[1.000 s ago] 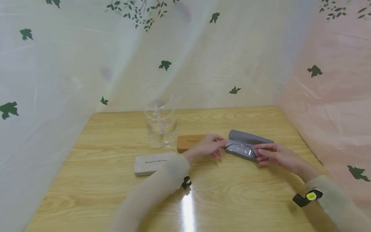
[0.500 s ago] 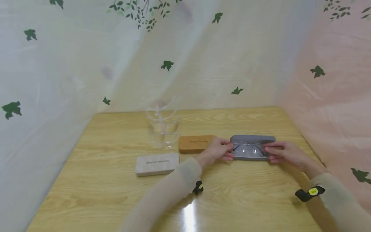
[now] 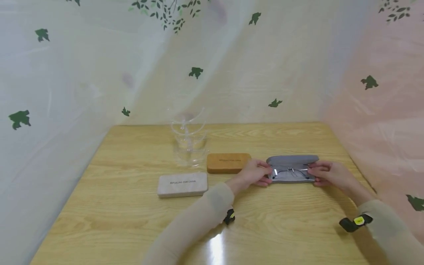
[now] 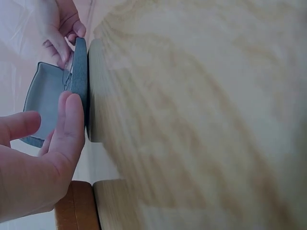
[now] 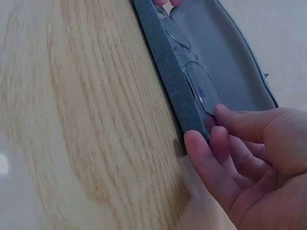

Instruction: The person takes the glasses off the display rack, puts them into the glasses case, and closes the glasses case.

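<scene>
A grey glasses case [image 3: 293, 159] lies with its lid up on the table's right side. Inside it, folded lens-side up, is a pair of thin-rimmed eyeglasses [image 5: 201, 84]. My right hand [image 3: 332, 176] is at the case's right end; its thumb and a finger pinch the rim of the glasses, while other fingertips rest by the case's front corner. My left hand [image 3: 254, 172] is at the left end, its fingers fairly straight along the front wall [image 4: 81, 62] and its thumb held apart from them.
An orange-brown glasses case [image 3: 228, 163] sits just left of the left hand. Nearer lies a beige case [image 3: 183, 184] with printed lettering, beside the left forearm. Behind them stands a clear tiered display rack [image 3: 188, 143]. Patterned curtains [image 3: 232, 73] enclose the wooden table [image 3: 281, 228].
The grey case has turned from slanted to square with the table edge. The glasses have gone lower into it, and both hands have shifted slightly right, the left one closing in on the case.
</scene>
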Available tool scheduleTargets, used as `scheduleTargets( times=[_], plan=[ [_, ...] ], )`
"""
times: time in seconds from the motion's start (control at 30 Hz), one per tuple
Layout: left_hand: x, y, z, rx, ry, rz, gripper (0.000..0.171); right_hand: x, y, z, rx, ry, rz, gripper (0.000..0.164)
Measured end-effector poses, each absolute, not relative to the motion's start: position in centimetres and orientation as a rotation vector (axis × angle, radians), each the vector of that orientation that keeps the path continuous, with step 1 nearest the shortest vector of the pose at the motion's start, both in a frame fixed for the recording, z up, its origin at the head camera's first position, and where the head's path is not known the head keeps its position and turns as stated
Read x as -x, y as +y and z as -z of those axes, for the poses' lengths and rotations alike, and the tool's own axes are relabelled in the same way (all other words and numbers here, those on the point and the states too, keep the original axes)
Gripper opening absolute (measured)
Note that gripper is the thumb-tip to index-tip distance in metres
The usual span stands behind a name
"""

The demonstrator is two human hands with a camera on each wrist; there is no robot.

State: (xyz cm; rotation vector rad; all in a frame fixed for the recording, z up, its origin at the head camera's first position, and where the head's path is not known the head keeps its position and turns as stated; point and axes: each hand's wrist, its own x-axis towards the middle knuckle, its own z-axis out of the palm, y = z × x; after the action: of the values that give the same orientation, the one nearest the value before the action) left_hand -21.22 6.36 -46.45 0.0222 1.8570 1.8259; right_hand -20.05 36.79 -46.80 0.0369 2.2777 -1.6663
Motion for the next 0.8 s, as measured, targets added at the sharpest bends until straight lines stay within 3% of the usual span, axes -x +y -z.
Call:
scheduleTargets(
  times=[0.2,0.4,0.7,0.8],
  plan=[
    [21.1,6.4,46.4,-0.026,1.856,-1.823,0.019,20.1,36.7,46.7,0.003,2.384,1.584,0.055],
    [20.9,6.2,45.6,-0.042,1.831,-1.812,0.026,20.3,37.4,46.4,0.031,2.325,1.541,0.084],
    [21.1,5.4,43.8,-0.080,1.915,-1.757,0.045,21.0,38.2,45.4,0.059,2.166,1.635,0.072],
    [21.2,5.2,43.3,-0.085,1.971,-1.691,0.056,21.0,38.2,45.4,0.046,2.105,1.701,0.058]
  ],
)
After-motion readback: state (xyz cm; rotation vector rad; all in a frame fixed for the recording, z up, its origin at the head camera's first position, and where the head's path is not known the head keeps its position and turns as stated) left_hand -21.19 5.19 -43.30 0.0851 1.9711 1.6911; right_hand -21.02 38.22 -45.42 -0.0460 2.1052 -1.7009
